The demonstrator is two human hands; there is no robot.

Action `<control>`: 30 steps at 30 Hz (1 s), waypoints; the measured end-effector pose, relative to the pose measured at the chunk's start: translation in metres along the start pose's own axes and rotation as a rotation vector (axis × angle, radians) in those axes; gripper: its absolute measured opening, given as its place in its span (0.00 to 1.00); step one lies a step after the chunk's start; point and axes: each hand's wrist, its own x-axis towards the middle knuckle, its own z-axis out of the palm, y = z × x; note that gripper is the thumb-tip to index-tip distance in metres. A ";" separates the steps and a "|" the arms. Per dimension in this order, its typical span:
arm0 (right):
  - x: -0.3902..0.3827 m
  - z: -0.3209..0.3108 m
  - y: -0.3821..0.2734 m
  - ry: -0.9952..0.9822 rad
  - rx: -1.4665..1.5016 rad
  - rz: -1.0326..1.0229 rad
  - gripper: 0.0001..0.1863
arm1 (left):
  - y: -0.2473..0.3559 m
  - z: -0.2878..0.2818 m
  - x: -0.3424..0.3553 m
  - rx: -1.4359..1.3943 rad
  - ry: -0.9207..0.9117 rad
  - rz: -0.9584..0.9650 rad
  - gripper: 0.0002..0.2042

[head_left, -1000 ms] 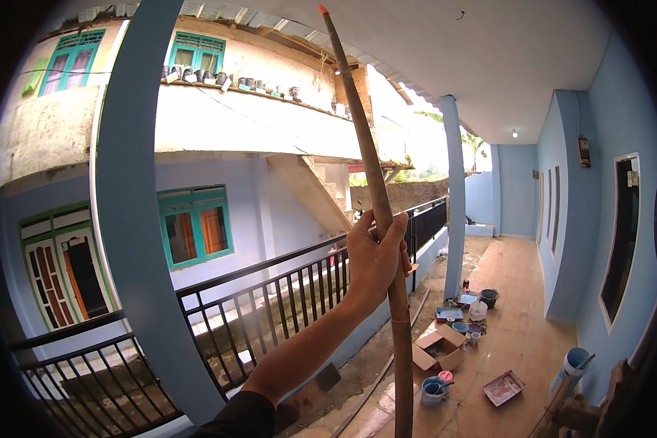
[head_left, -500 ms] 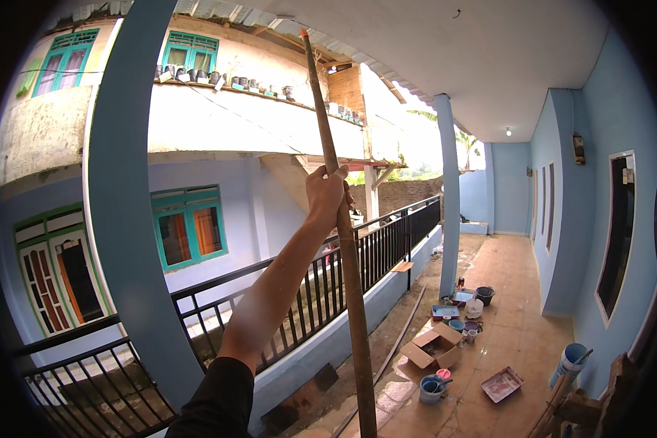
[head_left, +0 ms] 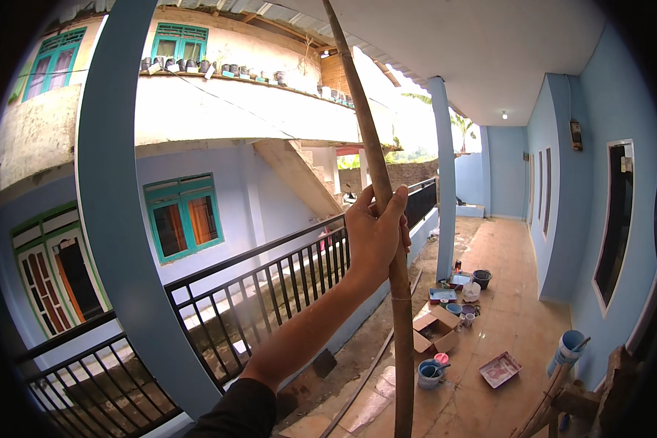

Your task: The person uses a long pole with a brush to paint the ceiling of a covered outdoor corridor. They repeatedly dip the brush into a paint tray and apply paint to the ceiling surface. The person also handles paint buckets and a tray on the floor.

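Along a roofed porch w/ tiled floor (head_left: 515, 270), viewed lengthwise from head height. Holds up a long wooden pole (head_left: 402, 350) just R of centre, w/ bare L hand (head_left: 376, 241), fingers (head_left: 362, 204) clamped round it & thumb pointing up beside it. R hand: not in view, so can't tell abt its grip. Pole nearly upright, leaning a bit L at top, cut off by both top & bottom edges of frame.

As to progress: pole gripped & raised, that much done. Can't tell of any contact at top end, out of sight near ceiling (head_left: 489, 44). Already blue: thick pillar (head_left: 109, 190) at L & long wall (head_left: 620, 87) at R; overhead, plain whitish. Can't judge the remainder from this view.

Behind the hand, black railing (head_left: 255, 252). On floor, well apart from the hand: open cardboard box (head_left: 447, 341), bucket (head_left: 427, 380) w/ blue smears & a handle poking out, shallow tray (head_left: 501, 370) w/ pinkish stains; by R wall, tall blue pail (head_left: 562, 354) w/ a stick in it.

Vs. approx half a sec ago: hand shifted R & looking bigger, prob. nearer; reddish pole tip visible then, now past top edge. View tipped slightly, w/ floor stuff higher in frame but same layout.
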 end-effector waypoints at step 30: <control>0.060 0.008 -0.002 -0.013 0.052 -0.036 0.19 | -0.037 -0.016 0.049 -0.031 -0.001 -0.025 0.12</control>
